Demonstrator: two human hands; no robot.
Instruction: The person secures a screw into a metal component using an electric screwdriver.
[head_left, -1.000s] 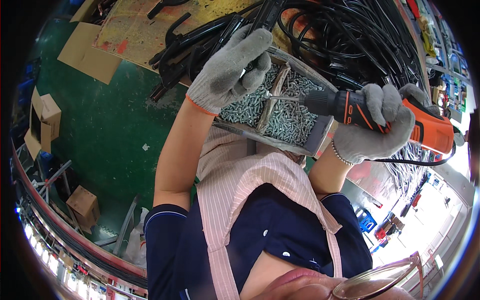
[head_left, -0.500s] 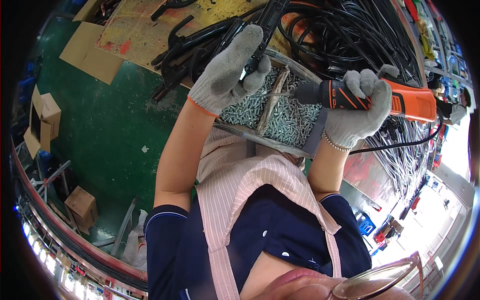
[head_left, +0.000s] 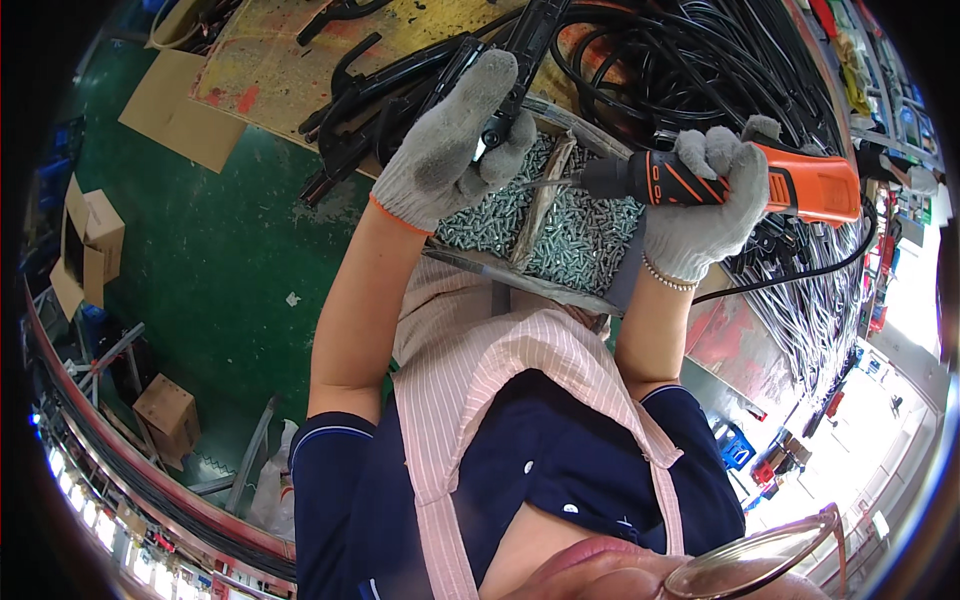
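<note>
My left hand [head_left: 455, 150], in a grey knit glove with an orange cuff, is closed around a long black plastic handle-like part [head_left: 532, 50]. A shiny metal spot shows on it between my fingers. My right hand [head_left: 712, 205], gloved too, grips an orange and black electric screwdriver [head_left: 800, 185] lying nearly level. Its thin bit points left and ends close to my left fingers; whether the tip touches the part I cannot tell. Below both hands is a box [head_left: 545, 285] of small silver screws [head_left: 585, 240], split by a worn divider [head_left: 545, 200].
More black handle-like parts [head_left: 365, 95] lie on the paint-stained table [head_left: 265, 60]. Coiled black cables [head_left: 700, 70] are heaped at the back, and a bundle of pale wires [head_left: 810, 320] lies at right. Cardboard boxes [head_left: 165, 415] stand on the green floor [head_left: 240, 270]. The screwdriver's cord [head_left: 780, 292] loops at right.
My right hand and the screwdriver have shifted slightly left and up, bringing the bit nearer my left hand. My left hand has moved a little left, still holding the black part.
</note>
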